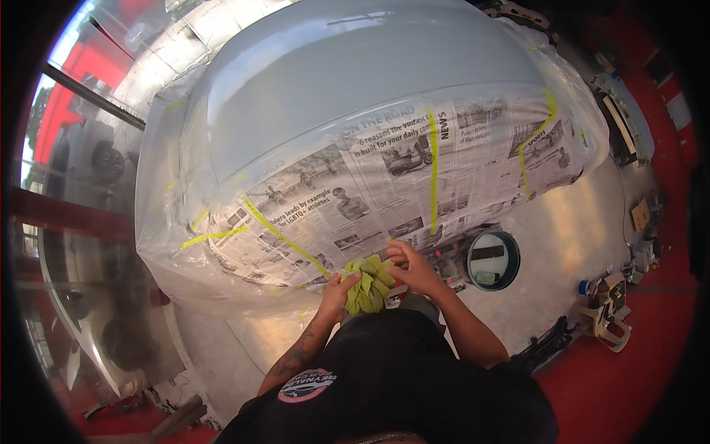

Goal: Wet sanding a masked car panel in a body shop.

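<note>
My left hand grips a crumpled yellow-green cloth at my waist. On the cloth's right, my right hand pinches its edge, upper fingers bent and raised. Just beyond both hands is a car's front end covered in newspaper, with yellow-green tape strips and clear plastic sheeting around it. Above the newspaper shows a smooth grey hood.
A round dark container with a reflective inside sits right of my hands. Along the right are a small stand with supplies, dark parts and red flooring. Red-framed glass and a long dark bar stand left.
</note>
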The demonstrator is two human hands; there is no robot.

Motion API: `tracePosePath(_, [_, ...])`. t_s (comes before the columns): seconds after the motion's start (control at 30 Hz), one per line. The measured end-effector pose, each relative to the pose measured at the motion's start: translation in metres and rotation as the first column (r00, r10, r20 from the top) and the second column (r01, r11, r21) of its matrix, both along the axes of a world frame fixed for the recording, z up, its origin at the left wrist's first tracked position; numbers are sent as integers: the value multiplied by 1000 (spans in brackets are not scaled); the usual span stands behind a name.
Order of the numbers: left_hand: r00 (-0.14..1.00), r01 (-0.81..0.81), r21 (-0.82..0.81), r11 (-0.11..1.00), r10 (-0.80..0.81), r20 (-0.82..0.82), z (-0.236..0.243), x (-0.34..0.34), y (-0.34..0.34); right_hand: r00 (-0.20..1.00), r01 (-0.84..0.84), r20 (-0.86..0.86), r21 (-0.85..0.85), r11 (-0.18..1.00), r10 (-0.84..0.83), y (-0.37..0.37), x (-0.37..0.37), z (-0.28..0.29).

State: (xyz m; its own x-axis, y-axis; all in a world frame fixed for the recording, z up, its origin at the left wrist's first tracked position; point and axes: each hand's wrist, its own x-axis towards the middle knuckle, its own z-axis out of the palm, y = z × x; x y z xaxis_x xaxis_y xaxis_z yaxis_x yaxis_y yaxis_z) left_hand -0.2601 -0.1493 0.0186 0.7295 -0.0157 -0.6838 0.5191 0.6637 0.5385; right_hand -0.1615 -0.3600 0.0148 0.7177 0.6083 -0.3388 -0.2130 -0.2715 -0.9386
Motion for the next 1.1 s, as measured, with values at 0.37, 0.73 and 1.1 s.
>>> tracePosePath(0.37, [915, 334, 393, 857, -394, 82, 15, 10, -61, 572, 439, -819, 344, 830, 37, -56, -70, -47])
tracePosePath(0.73, [803, 595, 386, 705, -548, -235, 18, -5, -151, 343, 813, -844, 47, 581, -412, -237, -66, -128])
tracePosePath(1.1, [792, 561, 719, 410, -517, -324, -33, -6, -100, 500, 707, -61, -547, 448, -864, -434, -122, -228])
